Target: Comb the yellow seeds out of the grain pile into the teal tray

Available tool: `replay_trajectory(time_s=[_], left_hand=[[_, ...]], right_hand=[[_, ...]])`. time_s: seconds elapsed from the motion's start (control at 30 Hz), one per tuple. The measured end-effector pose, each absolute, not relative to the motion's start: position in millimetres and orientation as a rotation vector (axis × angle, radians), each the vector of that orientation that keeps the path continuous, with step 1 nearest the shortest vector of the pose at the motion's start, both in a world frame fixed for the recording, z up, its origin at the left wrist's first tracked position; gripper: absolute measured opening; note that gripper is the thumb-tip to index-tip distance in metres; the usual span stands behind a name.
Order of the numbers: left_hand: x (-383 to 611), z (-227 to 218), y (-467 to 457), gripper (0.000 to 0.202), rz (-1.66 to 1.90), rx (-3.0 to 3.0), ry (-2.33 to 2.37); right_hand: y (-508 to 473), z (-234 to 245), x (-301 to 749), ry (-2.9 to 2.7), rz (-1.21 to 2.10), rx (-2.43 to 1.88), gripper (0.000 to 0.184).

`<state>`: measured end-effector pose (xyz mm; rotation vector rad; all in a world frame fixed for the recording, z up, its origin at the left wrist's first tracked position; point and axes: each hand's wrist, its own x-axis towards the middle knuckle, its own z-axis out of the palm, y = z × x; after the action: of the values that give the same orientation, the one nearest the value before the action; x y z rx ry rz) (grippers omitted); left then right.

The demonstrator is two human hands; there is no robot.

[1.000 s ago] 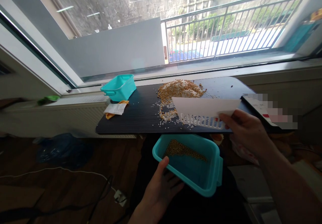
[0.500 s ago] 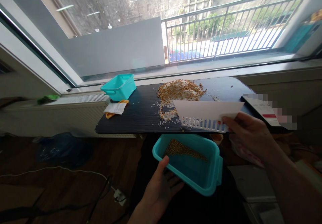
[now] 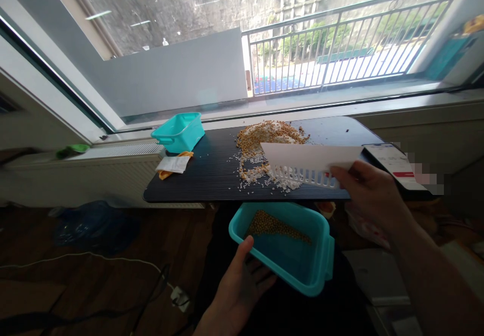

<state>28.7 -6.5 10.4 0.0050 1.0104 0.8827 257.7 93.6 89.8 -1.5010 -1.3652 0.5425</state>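
Observation:
My right hand point(image 3: 365, 187) pinches the right end of a white card point(image 3: 308, 155) with a row of slots cut along its lower edge, like a comb. The card is held tilted over the dark table point(image 3: 204, 175). Behind it lies a heap of yellow beans mixed with white grains point(image 3: 257, 137), and loose white grains point(image 3: 285, 184) show under its slotted edge. My left hand point(image 3: 245, 275) grips the near left side of a turquoise basin point(image 3: 321, 255), thumb on the rim and fingers beneath. Yellow beans point(image 3: 270, 222) lie along the basin's far left side, below the table's front edge.
A second turquoise basket point(image 3: 183, 132) stands at the table's left end, beside a white packet on an orange cloth point(image 3: 174, 165). A phone point(image 3: 395, 167) lies at the right end. The window and its sill point(image 3: 227, 119) border the back.
The white card has moved slightly up and away from the table's front edge, uncovering more white grains below its slots. My left hand and the basin have stayed nearly still.

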Motion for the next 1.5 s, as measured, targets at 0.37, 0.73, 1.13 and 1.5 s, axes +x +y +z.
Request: replay_trajectory(time_s=[0.37, 0.73, 1.13, 1.5], left_hand=[[27, 5, -7, 0.061, 0.878, 0.02, 0.994], [25, 7, -5, 0.061, 0.871, 0.0, 1.009], [28, 11, -8, 0.063, 0.903, 0.003, 0.997], [29, 8, -5, 0.063, 0.88, 0.007, 1.013]], right_hand=[[101, 83, 254, -1.418, 0.603, -1.45, 0.022], [90, 77, 246, -1.425, 0.856, -1.302, 0.024], [93, 101, 266, -1.279, 0.503, -1.598, 0.015], [96, 88, 266, -1.318, 0.6, -1.505, 0.025]])
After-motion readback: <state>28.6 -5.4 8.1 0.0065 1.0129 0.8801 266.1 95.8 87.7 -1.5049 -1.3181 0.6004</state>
